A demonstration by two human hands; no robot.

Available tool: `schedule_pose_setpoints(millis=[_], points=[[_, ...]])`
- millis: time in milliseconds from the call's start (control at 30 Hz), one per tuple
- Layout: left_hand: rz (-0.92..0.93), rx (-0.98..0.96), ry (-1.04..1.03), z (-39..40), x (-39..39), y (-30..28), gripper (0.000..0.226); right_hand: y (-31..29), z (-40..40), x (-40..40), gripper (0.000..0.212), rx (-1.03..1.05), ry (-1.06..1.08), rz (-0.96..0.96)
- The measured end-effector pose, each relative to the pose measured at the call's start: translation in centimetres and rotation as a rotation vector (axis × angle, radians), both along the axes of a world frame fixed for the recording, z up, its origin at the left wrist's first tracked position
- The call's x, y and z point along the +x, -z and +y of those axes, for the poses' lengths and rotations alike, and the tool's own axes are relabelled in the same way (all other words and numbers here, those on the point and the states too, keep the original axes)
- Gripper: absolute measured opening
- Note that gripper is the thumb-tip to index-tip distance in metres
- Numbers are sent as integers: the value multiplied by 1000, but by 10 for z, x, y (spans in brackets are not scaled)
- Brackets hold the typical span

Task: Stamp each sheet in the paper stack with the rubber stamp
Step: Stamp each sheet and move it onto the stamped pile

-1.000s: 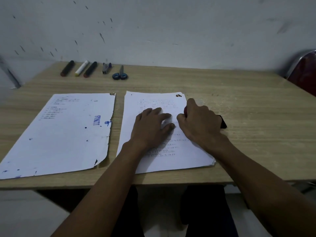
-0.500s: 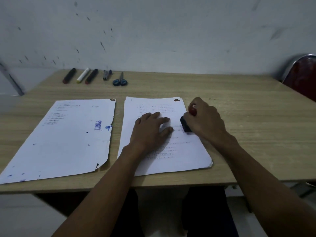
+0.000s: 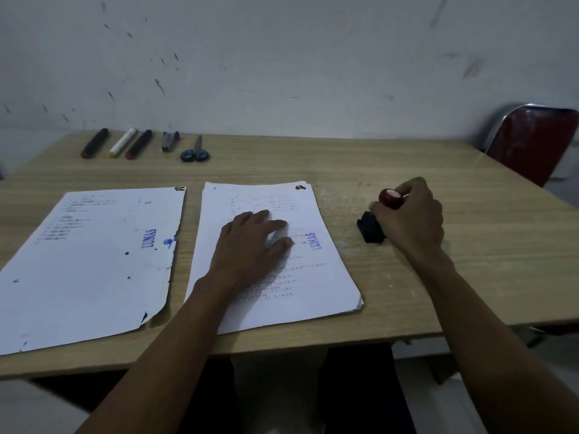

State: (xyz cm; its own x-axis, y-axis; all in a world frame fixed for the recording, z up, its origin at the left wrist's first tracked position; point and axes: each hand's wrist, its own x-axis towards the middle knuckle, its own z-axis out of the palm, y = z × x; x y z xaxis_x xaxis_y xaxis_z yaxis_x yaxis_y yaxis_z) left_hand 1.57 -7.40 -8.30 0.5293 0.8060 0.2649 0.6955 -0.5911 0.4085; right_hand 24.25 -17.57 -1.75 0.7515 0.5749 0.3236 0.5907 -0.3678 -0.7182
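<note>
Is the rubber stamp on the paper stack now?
No, the right hand holds the rubber stamp on the bare table, beside the paper stack.

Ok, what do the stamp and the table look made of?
The stamp has a glossy dark red knob, likely lacquered wood or plastic given its highlight, over a matte black block, probably plastic or rubber. The table shows pale printed-looking wood grain, so probably laminate, though bare wood can't be excluded.
</note>
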Motion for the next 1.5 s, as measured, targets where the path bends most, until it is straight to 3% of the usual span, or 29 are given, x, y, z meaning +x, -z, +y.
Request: schedule_pose_setpoints(millis=[200, 800, 1000, 1067, 1133, 1200, 1300, 1400, 1500], points=[[-7, -2, 5, -2, 0, -2, 46, 4, 5, -5, 38, -72, 17, -53], [5, -65, 5, -6, 2, -8, 47, 21, 2, 0, 47, -24, -99, 35], [-229, -155, 28, -9, -6, -29, 45, 12, -9, -9, 69, -16, -5, 23], [-264, -85, -57, -11, -13, -37, 47, 11, -16, -18, 58, 25, 40, 15], [-215, -23, -272, -14, -20, -46, 50, 15, -21, -31, 36, 26, -6, -4], [-25, -58, -500, -16, -28, -53, 54, 21, -23, -43, 22, -16, -107, -10], [162, -199, -600, -18, -37, -54, 67, 29, -20, -58, 24, -144, -256, -17], [90, -267, -603, -17, -43, -53, 74, 36, -14, -66, 37, -283, -291, -67], [-106, -257, -634, -14, -46, -52, 65, 37, -13, -70, 41, -319, -265, -111]])
